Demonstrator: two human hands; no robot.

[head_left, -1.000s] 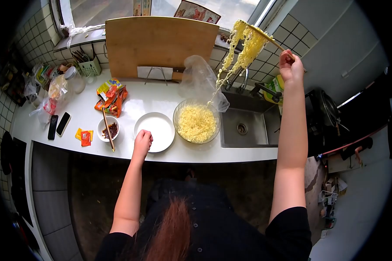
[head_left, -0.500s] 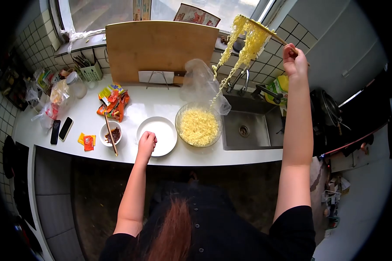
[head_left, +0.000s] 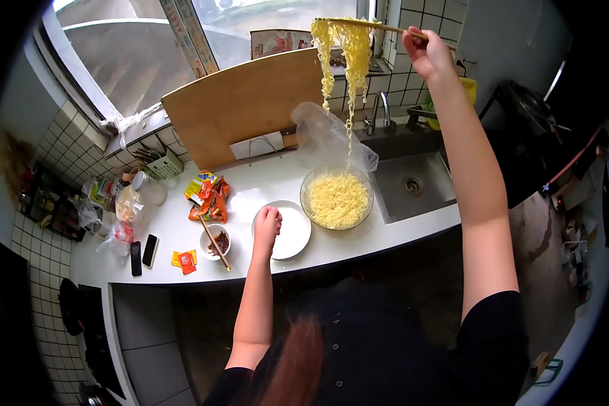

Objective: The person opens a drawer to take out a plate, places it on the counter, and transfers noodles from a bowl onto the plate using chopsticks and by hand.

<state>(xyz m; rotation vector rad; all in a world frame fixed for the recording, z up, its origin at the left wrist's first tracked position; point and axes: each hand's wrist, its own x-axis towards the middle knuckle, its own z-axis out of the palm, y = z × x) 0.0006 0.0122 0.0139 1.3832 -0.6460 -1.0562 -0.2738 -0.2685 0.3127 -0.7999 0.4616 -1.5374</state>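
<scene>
High above the counter, my right hand (head_left: 429,55) is closed on a pair of chopsticks (head_left: 392,28). Yellow curly noodles (head_left: 356,57) drape over their far end, one long strand trailing down to the glass bowl (head_left: 306,211). More noodles (head_left: 338,200) fill that bowl. My left hand (head_left: 267,227) is closed, fingers curled, over the left part of a white plate (head_left: 294,237); I cannot tell whether it grips anything. Left of it stands a small white bowl (head_left: 204,252) with dark sauce (head_left: 218,243) and another pair of chopsticks (head_left: 213,237) across it.
A metal sink (head_left: 413,210) lies right of the glass bowl, a clear plastic bag (head_left: 325,135) behind it. Orange noodle packets (head_left: 210,196), small sachets (head_left: 185,261) and two phones (head_left: 143,253) are at left. A large wooden board (head_left: 243,101) leans at the back.
The view has turned, so the counter appears tilted and shifted right. My right hand still holds the noodles up; they hang in a straighter bunch. My left hand stays over the plate.
</scene>
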